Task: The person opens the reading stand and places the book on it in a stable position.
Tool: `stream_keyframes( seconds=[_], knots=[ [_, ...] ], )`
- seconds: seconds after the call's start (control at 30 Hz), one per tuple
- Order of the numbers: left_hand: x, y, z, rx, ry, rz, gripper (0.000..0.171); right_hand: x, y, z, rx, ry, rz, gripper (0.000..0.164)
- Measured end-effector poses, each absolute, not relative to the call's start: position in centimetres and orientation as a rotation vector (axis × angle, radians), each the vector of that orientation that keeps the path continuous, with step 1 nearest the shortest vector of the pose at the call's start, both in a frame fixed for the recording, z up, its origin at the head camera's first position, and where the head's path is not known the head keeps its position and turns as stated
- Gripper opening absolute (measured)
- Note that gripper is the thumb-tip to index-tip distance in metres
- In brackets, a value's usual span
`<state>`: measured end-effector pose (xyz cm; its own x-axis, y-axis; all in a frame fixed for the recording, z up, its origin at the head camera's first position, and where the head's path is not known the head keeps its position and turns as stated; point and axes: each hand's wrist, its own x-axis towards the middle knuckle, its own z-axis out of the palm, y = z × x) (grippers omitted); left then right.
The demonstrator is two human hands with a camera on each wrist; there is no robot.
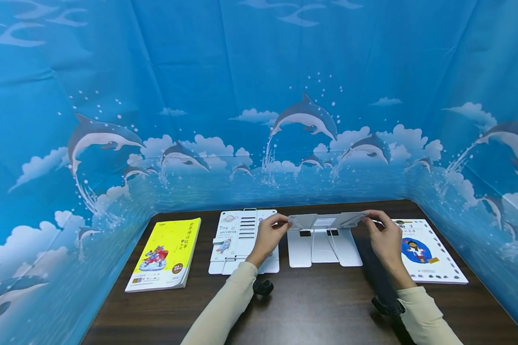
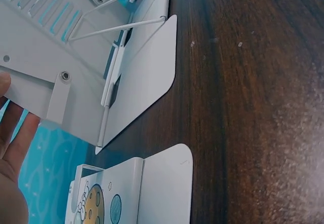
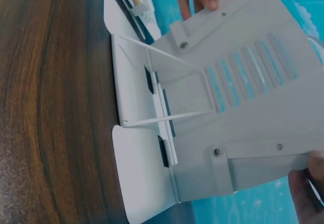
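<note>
I see a white metal folding bookstand [image 1: 300, 253] on the dark brown wooden table [image 1: 315, 306]: slotted panel [image 3: 243, 127] tilted up, 1 bent-wire prop [image 3: 164, 118] meeting the base [image 3: 139, 168]. Left hand [image 1: 268, 237] and right hand [image 1: 386, 238] pinch opposite panel edges.

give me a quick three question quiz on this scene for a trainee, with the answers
1. True or false: the left hand and the right hand both hold the raised panel of one white stand.

2. Where does the stand marked "Tiny universe" lie?
a) right of the held stand
b) left of the held stand
c) under the held stand

3. Fill in: the leftmost book has a mostly ____ cover.

Key: 1 true; 2 b; 3 yellow.
</note>
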<state>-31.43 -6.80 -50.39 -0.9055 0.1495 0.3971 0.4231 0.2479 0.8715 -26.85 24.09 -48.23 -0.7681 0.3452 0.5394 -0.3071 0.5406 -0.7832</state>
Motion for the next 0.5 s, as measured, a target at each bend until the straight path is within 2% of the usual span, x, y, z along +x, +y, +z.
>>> stream_keyframes(
  seconds=[0.17, 0.5],
  knots=[
    [-30.9, -6.9, -50.5, -0.58, -2.293, -1.67, 0.009, -27.8, 24.2, -48.3, -0.08, -2.097, 1.226, 0.015],
    [-28.7, -6.4, -50.9, -0.846, -2.167, -1.539, 0.015, -31.9, 24.1, -47.6, -0.044, -2.109, 1.327, 0.015]
  ],
)
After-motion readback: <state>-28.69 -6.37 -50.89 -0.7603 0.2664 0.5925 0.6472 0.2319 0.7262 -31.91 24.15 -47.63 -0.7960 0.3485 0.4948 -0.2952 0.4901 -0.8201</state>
